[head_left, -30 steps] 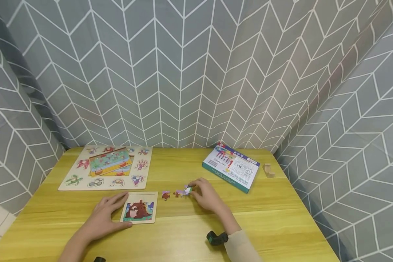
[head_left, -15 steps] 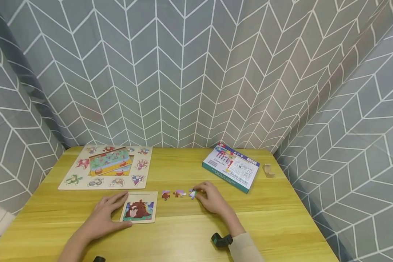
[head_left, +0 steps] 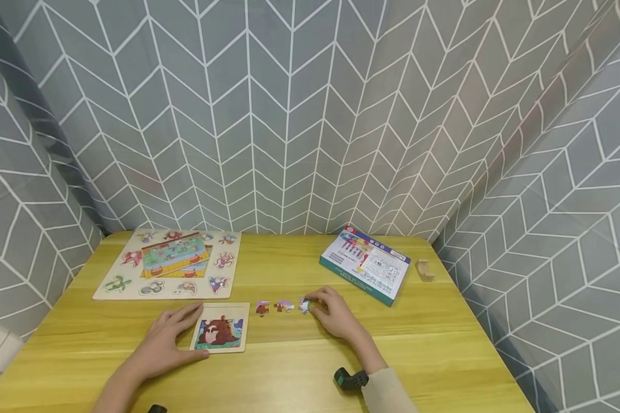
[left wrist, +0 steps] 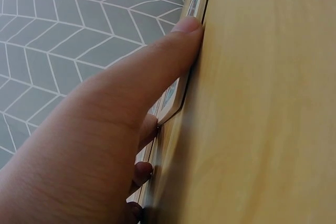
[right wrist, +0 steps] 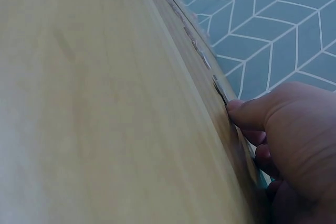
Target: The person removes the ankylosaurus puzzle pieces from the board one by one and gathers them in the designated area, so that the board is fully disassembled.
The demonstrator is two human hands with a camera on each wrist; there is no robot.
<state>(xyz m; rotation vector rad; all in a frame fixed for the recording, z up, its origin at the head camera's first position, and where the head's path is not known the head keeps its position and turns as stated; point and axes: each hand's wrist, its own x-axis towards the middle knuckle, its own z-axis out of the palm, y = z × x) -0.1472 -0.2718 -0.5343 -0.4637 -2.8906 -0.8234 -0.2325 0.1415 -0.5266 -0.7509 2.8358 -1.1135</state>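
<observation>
- Two hands low on the wood table (head_left: 274,378), one coming in from each side of my feed.
- Left hand (head_left: 162,338): flattish, thumb and index spread wide. I get the index at the far left corner of the puzzle tray (head_left: 224,310), thumb at its near edge, so the tray sits just right of the gap between them.
- Right hand (head_left: 334,316): reaching in low, thumb and index narrow, pinching a white, lilac and green piece (head_left: 304,305). How firmly, I can't tell.
- Left of that pinch, running toward the tray: lilac-and-brown piece (head_left: 284,306), then dark brown piece (head_left: 262,308), apart from the left fingers.
- Inside the tray, right of the left thumb and index: a partial brown animal picture (head_left: 219,332).
- Past the left fingertips: animal board (head_left: 201,291) with overlapping cards (head_left: 174,254) on top. Past the right fingers: a box (head_left: 367,264), set askew; farther right, a small wooden thing (head_left: 423,269).
- Left wrist view gives me the tray's edge side-on against the thumb; head view only gives its top. Right wrist view shows the pinched piece thin and edge-on, other fingers tucked behind the thumb. Picture colours read best from the head view.
</observation>
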